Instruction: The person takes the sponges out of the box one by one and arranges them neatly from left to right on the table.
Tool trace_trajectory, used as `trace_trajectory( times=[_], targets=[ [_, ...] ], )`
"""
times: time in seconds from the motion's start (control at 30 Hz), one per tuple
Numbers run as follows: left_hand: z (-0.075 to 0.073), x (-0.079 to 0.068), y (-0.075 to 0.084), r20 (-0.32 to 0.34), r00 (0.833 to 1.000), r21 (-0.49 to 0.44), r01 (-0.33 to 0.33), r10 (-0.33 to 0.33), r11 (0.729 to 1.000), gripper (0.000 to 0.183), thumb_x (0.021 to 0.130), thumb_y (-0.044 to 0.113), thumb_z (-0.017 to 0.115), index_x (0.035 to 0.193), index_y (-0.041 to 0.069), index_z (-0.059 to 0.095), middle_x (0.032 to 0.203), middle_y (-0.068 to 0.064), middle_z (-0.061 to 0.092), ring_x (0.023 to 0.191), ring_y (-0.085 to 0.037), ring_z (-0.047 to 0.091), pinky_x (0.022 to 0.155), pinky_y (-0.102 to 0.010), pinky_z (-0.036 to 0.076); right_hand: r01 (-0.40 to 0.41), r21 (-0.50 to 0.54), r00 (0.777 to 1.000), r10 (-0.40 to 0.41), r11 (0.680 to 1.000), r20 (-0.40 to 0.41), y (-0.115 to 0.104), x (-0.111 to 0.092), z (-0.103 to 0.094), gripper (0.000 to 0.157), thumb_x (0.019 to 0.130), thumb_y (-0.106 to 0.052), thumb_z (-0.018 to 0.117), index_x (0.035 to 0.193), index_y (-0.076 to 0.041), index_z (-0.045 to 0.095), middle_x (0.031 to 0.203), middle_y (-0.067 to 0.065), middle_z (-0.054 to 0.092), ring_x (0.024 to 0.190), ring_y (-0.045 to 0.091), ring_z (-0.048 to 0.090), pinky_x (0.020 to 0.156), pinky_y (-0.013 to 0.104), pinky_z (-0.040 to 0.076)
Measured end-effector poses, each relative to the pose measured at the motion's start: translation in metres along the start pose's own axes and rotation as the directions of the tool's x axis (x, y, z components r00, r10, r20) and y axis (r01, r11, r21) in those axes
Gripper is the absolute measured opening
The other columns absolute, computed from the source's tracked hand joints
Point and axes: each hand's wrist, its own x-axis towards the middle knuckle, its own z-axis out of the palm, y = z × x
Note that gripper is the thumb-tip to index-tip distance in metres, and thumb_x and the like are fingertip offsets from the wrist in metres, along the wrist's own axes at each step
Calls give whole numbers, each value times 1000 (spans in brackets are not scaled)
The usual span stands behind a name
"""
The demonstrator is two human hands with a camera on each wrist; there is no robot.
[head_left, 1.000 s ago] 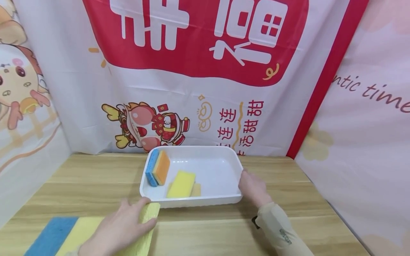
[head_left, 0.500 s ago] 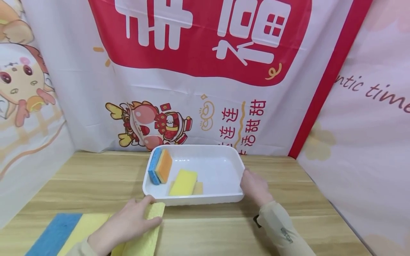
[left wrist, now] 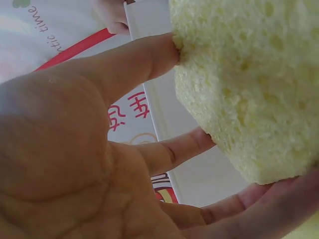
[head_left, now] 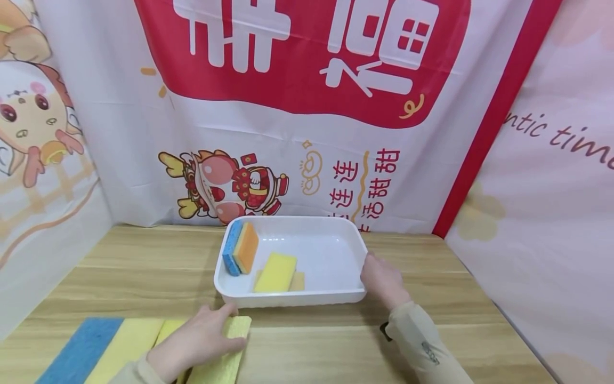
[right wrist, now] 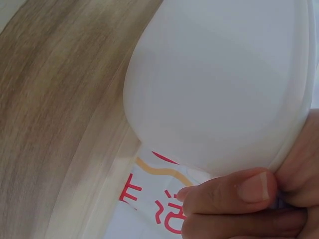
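Note:
My left hand [head_left: 203,336] holds a light yellow sponge [head_left: 225,354] by its edges, in front of the white tray's near left corner. In the left wrist view the thumb and fingertips press against the sides of this porous sponge [left wrist: 249,94]. My right hand [head_left: 384,278] grips the right end of the white tray [head_left: 297,301]; in the right wrist view its fingers curl at the rim of the tray [right wrist: 214,89]. Inside the tray, a blue sponge [head_left: 232,248] and an orange sponge [head_left: 247,248] lean at the left wall. A yellow sponge [head_left: 276,272] lies over a tan one [head_left: 297,281].
Left of my left hand, a blue sponge [head_left: 81,349] and a yellow sponge [head_left: 128,346] stand in a row, with another yellow one [head_left: 168,329] partly behind the hand. A printed cloth [head_left: 297,128] hangs behind the wooden table [head_left: 422,341].
My left hand has moved slightly right and nearer me with the yellow sponge, uncovering more of the row beside it. My right hand stays on the tray. The head view has shifted a little.

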Motion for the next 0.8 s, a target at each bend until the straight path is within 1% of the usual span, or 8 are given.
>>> trace_trajectory(
  times=[0.1, 0.2, 0.33, 0.43, 0.57, 0.67, 0.8],
  targets=[
    [3, 0, 1, 2, 1000, 16, 20, -20, 1000, 57, 74, 42, 83, 119, 12, 62, 105, -21, 60, 94, -39, 53, 72, -56, 48, 8, -4, 1000, -8, 1000, -12, 0, -1, 0, 24, 92, -6, 48, 105, 9, 60, 77, 17, 60, 65, 29, 59, 53, 49, 51],
    [6, 0, 3, 12, 999, 25, 43, -43, 999, 58, 72, 44, 84, 117, 15, 63, 104, -21, 56, 90, -42, 52, 68, -57, 47, 11, -7, 1000, -12, 1000, -18, 0, -1, 0, 22, 92, -7, 48, 103, 8, 60, 76, 17, 61, 66, 30, 60, 53, 50, 51],
    [9, -1, 4, 7, 999, 28, 50, -50, 998, 60, 68, 46, 85, 116, 15, 65, 106, -19, 56, 89, -39, 51, 68, -54, 47, 12, -14, 1000, -13, 1000, -20, -1, -1, 0, 22, 92, -7, 48, 103, 8, 60, 77, 17, 61, 67, 31, 61, 53, 50, 51],
    [11, -3, 2, -7, 999, 27, 37, -37, 999, 63, 64, 43, 88, 115, 13, 66, 108, -20, 55, 89, -38, 51, 68, -54, 48, 13, -19, 1000, -14, 1000, -21, -1, -1, -1, 22, 92, -7, 48, 103, 8, 60, 77, 18, 61, 67, 31, 61, 53, 50, 51],
    [12, -4, 0, -9, 1000, 25, 18, -18, 1000, 66, 59, 38, 91, 114, 11, 68, 109, -21, 54, 89, -37, 50, 68, -53, 48, 16, -20, 1000, -16, 1000, -26, -1, -1, 0, 20, 92, -7, 48, 101, 7, 60, 76, 17, 60, 66, 31, 61, 53, 50, 51],
    [13, -5, 1, -17, 1000, 38, 11, -10, 999, 67, 56, 36, 92, 114, 11, 69, 108, -19, 52, 91, -35, 47, 67, -52, 48, 20, -18, 999, -20, 1000, -26, -2, -2, -1, 19, 92, -6, 48, 99, 7, 60, 76, 17, 60, 66, 31, 61, 53, 50, 51],
    [12, -5, 2, -23, 1000, 56, 2, 0, 998, 67, 55, 36, 92, 113, 11, 69, 106, -20, 50, 94, -36, 44, 68, -51, 49, 9, -14, 1000, -9, 1000, -14, -1, -1, -1, 20, 92, -6, 48, 101, 7, 60, 77, 17, 60, 66, 30, 60, 53, 49, 51]
  ],
)
